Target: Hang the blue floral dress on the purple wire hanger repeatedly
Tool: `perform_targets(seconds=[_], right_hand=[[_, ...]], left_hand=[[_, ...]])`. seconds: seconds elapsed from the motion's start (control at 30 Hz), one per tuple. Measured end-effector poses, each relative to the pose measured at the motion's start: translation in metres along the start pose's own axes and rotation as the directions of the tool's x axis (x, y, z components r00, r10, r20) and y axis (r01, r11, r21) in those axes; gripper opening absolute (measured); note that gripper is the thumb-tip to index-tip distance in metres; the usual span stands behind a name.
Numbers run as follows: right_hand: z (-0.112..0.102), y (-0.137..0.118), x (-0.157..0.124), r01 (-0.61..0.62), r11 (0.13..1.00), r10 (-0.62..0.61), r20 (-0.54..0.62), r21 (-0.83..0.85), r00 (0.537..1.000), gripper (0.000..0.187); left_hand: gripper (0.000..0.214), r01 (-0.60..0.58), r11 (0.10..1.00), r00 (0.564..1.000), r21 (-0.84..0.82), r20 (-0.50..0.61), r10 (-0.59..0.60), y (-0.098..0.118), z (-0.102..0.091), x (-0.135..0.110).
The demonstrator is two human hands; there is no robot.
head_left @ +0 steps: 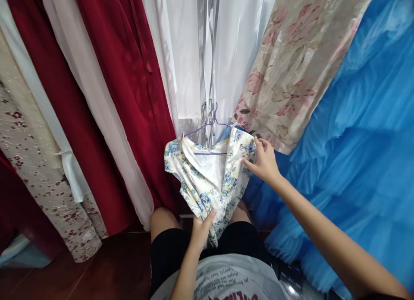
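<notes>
In the head view, the blue-flowered garment (207, 179) hangs on a purple hanger (207, 126) hooked to the metal rail (208, 54), the left hand (201, 228) closed on its lower hem, seemingly to draw it taut, while the right hand (264, 162) pinches its shoulder edge.

On our light grey cotton T-shirt (233, 277) we find small black printed lines, upside down from where we look, in one line we make out roughly "people hate you", the other lines too small to read, beneath them large red letters cut off at the frame edge, unreadable
</notes>
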State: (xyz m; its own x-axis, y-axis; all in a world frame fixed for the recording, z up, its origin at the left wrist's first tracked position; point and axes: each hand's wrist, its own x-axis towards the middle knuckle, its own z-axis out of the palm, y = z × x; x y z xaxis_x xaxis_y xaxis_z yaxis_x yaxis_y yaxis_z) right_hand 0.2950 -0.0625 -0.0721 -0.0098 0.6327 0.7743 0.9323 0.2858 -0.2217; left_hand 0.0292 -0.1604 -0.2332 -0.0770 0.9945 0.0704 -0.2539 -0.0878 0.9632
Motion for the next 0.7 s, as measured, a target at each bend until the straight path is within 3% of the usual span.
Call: perform_targets(seconds=[0.07,0.1,0.17,0.23,0.3,0.43,0.57,0.63,0.7], right_hand=[[-0.003,-0.017,-0.019,-0.043,0.991,0.049,-0.042,0.124,0.998,0.066],[-0.003,-0.027,-0.03,-0.074,0.974,0.076,-0.002,0.212,0.997,0.05],[0.003,-0.047,-0.053,-0.191,0.909,0.11,0.228,0.371,0.967,0.03],[0.014,-0.064,-0.075,-0.334,0.835,0.102,0.473,0.438,0.875,0.035],[0.027,-0.075,-0.091,-0.403,0.789,0.078,0.575,0.463,0.814,0.038],[0.046,-0.082,-0.106,-0.408,0.734,0.042,0.563,0.543,0.826,0.033],[0.053,-0.08,-0.116,-0.457,0.647,0.083,0.538,0.611,0.839,0.027],[0.052,-0.081,-0.124,-0.48,0.6,0.131,0.513,0.641,0.848,0.026],[0.049,-0.083,-0.131,-0.495,0.561,0.169,0.494,0.663,0.853,0.027]], left_hand=[[0.05,-0.018,1.0,0.999,0.009,0.033,0.018,-0.002,0.006,-0.004],[0.049,-0.029,0.999,0.999,0.013,0.04,0.028,-0.002,0.008,-0.005],[0.047,-0.041,0.999,0.997,0.016,0.063,0.04,-0.002,0.011,-0.006],[0.046,-0.05,0.999,0.995,0.004,0.084,0.049,-0.002,0.012,-0.005],[0.05,-0.072,0.997,0.993,-0.015,0.09,0.073,-0.001,0.011,-0.003],[0.06,-0.11,0.994,0.991,-0.022,0.074,0.112,0.0,0.008,0.001],[0.055,-0.106,0.994,0.994,0.019,0.042,0.105,-0.001,0.007,0.005],[0.052,-0.14,0.989,0.989,0.056,-0.044,0.143,-0.001,0.006,0.008],[0.056,-0.257,0.957,0.939,0.133,-0.199,0.28,0.001,0.006,0.012]])
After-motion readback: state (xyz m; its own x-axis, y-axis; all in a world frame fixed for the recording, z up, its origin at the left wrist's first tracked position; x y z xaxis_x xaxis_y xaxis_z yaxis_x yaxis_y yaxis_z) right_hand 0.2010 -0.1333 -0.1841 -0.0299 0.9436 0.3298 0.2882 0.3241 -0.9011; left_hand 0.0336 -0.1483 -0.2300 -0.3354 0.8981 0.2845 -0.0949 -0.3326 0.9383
